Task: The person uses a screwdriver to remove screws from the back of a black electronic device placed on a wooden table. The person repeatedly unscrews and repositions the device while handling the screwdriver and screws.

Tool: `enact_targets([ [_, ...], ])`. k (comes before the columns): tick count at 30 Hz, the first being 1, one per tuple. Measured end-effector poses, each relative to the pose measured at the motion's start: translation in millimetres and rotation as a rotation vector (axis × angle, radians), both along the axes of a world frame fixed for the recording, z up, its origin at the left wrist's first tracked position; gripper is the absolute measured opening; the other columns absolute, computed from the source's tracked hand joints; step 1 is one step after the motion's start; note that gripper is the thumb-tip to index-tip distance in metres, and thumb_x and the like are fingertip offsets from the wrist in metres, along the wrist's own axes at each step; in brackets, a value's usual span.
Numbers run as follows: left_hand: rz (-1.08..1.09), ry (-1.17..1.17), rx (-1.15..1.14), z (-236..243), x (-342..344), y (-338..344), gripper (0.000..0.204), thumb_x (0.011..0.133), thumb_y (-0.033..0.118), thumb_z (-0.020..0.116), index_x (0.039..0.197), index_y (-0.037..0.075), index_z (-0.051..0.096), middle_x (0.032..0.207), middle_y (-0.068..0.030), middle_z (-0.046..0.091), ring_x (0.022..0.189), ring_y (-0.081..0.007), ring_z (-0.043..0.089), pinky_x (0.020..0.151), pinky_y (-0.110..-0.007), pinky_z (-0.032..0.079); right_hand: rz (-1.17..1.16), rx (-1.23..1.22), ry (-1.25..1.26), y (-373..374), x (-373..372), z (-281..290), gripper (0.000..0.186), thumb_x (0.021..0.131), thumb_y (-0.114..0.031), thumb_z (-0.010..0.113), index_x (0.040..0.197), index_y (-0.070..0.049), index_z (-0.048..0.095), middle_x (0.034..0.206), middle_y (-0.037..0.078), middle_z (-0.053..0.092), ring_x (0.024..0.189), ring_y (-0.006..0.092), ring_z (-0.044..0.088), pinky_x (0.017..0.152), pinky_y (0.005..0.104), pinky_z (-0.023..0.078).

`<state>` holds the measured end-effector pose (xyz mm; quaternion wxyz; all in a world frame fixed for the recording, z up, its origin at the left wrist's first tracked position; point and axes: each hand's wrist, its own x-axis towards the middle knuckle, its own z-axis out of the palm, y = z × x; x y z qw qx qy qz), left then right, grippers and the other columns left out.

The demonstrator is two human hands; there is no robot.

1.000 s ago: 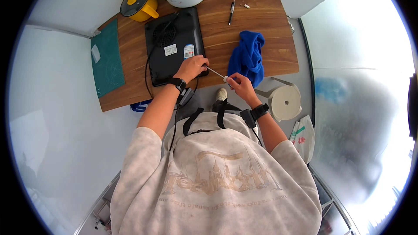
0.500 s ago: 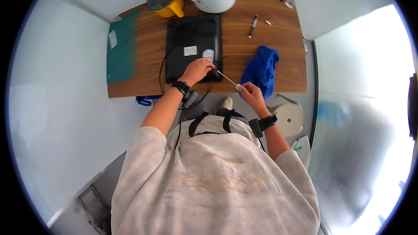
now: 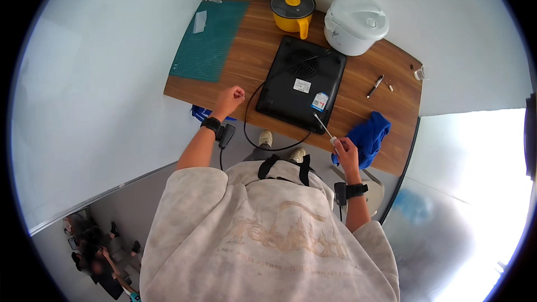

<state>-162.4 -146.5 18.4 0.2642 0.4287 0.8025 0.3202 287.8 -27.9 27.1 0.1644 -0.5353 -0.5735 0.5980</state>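
My right hand (image 3: 347, 152) grips a screwdriver (image 3: 325, 127) by its pale handle, its tip at the near right corner of an upturned flat black appliance (image 3: 282, 92) with a fan vent and two labels. My left hand (image 3: 227, 100) is held left of the appliance, fingers pinched together; what is between them, if anything, is too small to make out. A black cord (image 3: 245, 122) loops from the appliance's vent area around its left and front. A blue cloth (image 3: 370, 140) lies just right of my right hand.
On the wooden table (image 3: 246, 56) stand a yellow pot (image 3: 288, 20) and a white cooker (image 3: 352, 33); a green mat (image 3: 198, 56), pen (image 3: 375, 86) and small cup (image 3: 419, 74) lie or stand about. White walls flank it. A stool (image 3: 372, 193) is below. Blurred people (image 3: 98, 257) are at lower left.
My left hand has left the appliance's near corner and moved leftward. My right hand still holds the screwdriver at that corner. The whole view has shifted, bringing people in at lower left.
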Motion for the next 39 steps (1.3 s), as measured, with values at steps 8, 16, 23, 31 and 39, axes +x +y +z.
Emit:
enact_targets([
  [8, 0.232, -0.024, 0.037, -33.1, -96.2, -9.5, 0.014, 0.086, 0.017, 0.072, 0.091, 0.004, 0.074, 0.088, -0.0105, 0.075, 0.081, -0.0223, 0.071, 0.074, -0.034, 0.055, 0.004, 0.049, -0.104, -7.6, -48.1, 14.9, 0.024, 0.097, -0.026, 0.065, 0.097, -0.003, 0.066, 0.069, 0.0, 0.063, 0.055, 0.0045, 0.05, 0.047, 0.0228, 0.036],
  [16, 0.242, 0.003, 0.038, -68.2, -165.0, 12.5, 0.017, 0.086, 0.021, 0.073, 0.091, 0.005, 0.075, 0.087, -0.011, 0.075, 0.081, -0.0244, 0.072, 0.073, -0.035, 0.055, -0.133, -0.05, -0.097, -16.5, -91.0, 37.7, 0.024, 0.1, -0.028, 0.062, 0.097, -0.005, 0.064, 0.066, -0.001, 0.059, 0.049, 0.0033, 0.044, 0.043, 0.0202, 0.031],
  [23, 0.194, 0.008, 0.014, -74.5, -170.7, 42.9, 0.017, 0.087, 0.022, 0.073, 0.092, 0.006, 0.075, 0.091, -0.0106, 0.075, 0.083, -0.0266, 0.071, 0.074, -0.038, 0.055, -0.271, -0.105, -0.045, -32.2, -113.7, 50.6, 0.025, 0.1, -0.031, 0.06, 0.097, -0.007, 0.064, 0.067, -0.001, 0.058, 0.049, 0.0035, 0.044, 0.044, 0.0193, 0.03],
  [31, 0.25, 0.013, -0.06, -81.9, -161.2, 74.3, 0.016, 0.089, 0.024, 0.072, 0.092, 0.008, 0.072, 0.091, -0.0074, 0.072, 0.084, -0.0266, 0.068, 0.071, -0.041, 0.054, -0.349, -0.105, -0.091, -39.2, -120.3, 65.0, 0.027, 0.1, -0.034, 0.06, 0.097, -0.007, 0.063, 0.069, -0.002, 0.058, 0.051, 0.0035, 0.044, 0.046, 0.0195, 0.031],
  [39, 0.18, -0.035, -0.064, -94.5, -164.4, 74.7, 0.014, 0.09, 0.022, 0.07, 0.09, 0.008, 0.07, 0.088, -0.0072, 0.07, 0.081, -0.0258, 0.067, 0.07, -0.04, 0.054, -0.337, -0.095, -0.105, -47.0, -123.9, 69.7, 0.028, 0.1, -0.034, 0.06, 0.097, -0.007, 0.063, 0.068, -0.002, 0.056, 0.051, 0.0035, 0.044, 0.045, 0.0202, 0.029],
])
